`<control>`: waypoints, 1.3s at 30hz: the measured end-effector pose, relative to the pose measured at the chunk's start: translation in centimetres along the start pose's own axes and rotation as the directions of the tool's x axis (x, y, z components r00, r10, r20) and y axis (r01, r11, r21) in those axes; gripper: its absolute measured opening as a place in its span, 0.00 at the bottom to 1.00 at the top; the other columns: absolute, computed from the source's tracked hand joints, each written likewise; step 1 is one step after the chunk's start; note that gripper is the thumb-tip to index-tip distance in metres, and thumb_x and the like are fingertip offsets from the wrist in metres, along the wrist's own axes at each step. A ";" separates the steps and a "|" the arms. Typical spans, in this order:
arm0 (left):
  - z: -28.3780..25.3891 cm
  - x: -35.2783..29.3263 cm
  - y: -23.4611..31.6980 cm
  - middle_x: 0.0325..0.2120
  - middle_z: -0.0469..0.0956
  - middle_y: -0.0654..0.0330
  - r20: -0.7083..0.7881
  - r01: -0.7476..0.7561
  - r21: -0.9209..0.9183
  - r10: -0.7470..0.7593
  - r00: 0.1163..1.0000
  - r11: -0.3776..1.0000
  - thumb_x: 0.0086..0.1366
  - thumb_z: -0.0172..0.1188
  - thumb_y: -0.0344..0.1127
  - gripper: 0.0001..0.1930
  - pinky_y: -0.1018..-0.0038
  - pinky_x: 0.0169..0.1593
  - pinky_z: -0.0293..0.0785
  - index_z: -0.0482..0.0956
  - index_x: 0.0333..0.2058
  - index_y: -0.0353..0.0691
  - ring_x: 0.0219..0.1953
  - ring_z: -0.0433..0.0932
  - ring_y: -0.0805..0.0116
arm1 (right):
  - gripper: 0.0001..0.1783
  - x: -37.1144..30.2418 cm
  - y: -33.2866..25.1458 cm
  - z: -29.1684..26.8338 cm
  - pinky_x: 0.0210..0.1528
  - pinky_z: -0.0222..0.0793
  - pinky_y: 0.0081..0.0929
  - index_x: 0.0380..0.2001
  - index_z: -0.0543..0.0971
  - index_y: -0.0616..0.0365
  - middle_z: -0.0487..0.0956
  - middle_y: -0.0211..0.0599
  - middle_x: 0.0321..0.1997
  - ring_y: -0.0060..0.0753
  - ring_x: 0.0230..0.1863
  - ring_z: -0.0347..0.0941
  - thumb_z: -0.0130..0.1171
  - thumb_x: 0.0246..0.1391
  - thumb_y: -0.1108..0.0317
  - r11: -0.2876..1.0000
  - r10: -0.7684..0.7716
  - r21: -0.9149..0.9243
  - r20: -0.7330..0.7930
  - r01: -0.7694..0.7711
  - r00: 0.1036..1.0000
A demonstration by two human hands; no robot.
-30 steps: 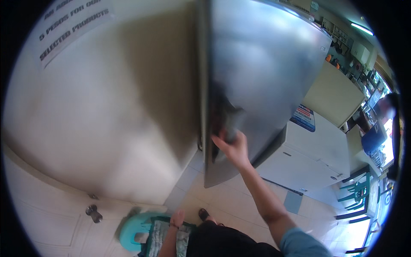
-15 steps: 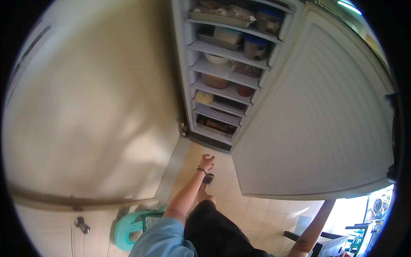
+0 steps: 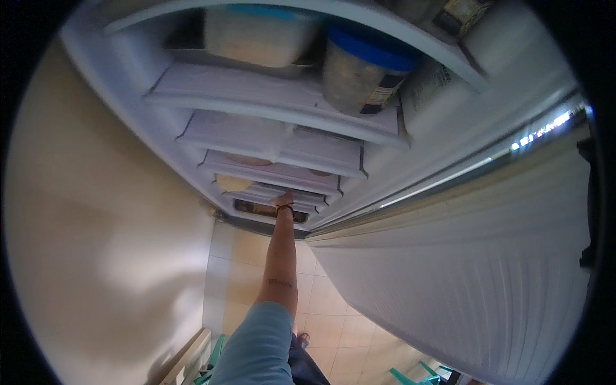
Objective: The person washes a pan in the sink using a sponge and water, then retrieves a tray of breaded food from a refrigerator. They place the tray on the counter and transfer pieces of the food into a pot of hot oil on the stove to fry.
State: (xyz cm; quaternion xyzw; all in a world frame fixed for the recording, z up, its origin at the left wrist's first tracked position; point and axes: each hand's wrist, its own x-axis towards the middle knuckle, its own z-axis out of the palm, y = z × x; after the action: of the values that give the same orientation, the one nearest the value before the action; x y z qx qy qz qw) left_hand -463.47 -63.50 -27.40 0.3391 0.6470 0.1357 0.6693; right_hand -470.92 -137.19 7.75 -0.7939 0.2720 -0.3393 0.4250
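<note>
My left hand (image 3: pixel 281 199), with a dark band at the wrist, reaches into one of the low shelf gaps of an upright freezer. Its fingers are mostly hidden there, and what they touch cannot be made out. A pale yellow item (image 3: pixel 233 183) lies to the left of the hand. Below it, the bottom compartment (image 3: pixel 255 208) holds something brown. On the upper shelves stand a clear jar with a blue lid (image 3: pixel 362 70) and a translucent tub (image 3: pixel 260 38). My right hand is out of view.
The freezer door (image 3: pixel 449 276) stands wide on the right. A beige wall or panel (image 3: pixel 109 244) runs along the left. White shelf edges (image 3: pixel 269 115) jut out above my arm. Tiled floor (image 3: pixel 321 301) lies below, with green furniture legs (image 3: pixel 410 377) at the lower right.
I have come closer and bent toward the freezer. My left hand has moved from above the floor into a low shelf. My right arm has left the view.
</note>
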 end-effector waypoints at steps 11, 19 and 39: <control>-9.5 -3.0 -10.5 0.35 0.73 0.54 0.230 0.101 -0.490 0.017 0.973 0.866 0.49 0.55 0.26 0.13 0.57 0.41 0.72 0.73 0.36 0.33 0.38 0.73 0.57 | 0.18 0.6 -0.4 1.0 0.41 0.71 0.33 0.46 0.68 0.64 0.73 0.40 0.42 0.33 0.40 0.70 0.49 0.55 0.65 1.000 0.022 -0.001 -0.002 -0.022 1.000; -28.6 -14.1 -17.9 0.24 0.70 0.61 0.045 -0.125 -0.361 0.151 0.987 0.924 0.42 0.55 0.25 0.06 0.70 0.27 0.68 0.73 0.23 0.38 0.28 0.71 0.66 | 0.18 2.5 0.3 3.4 0.39 0.70 0.32 0.46 0.67 0.64 0.73 0.40 0.41 0.32 0.39 0.70 0.49 0.55 0.65 0.971 -0.087 0.233 0.150 0.051 0.985; -32.7 -23.5 -18.7 0.27 0.71 0.61 -0.025 -0.314 -0.505 0.350 0.936 0.804 0.43 0.51 0.22 0.10 0.71 0.37 0.70 0.71 0.29 0.34 0.31 0.72 0.65 | 0.14 -26.0 -20.4 32.7 0.39 0.66 0.20 0.43 0.69 0.62 0.74 0.33 0.37 0.20 0.38 0.69 0.57 0.53 0.73 0.697 -0.657 0.704 0.703 -0.137 0.272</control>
State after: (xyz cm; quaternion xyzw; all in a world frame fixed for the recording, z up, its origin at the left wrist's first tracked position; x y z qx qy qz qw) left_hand -502.56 -82.71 -18.82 0.2659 0.4964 0.4022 0.7219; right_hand -458.95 -92.41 3.96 -0.6686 -0.3096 0.0424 0.6748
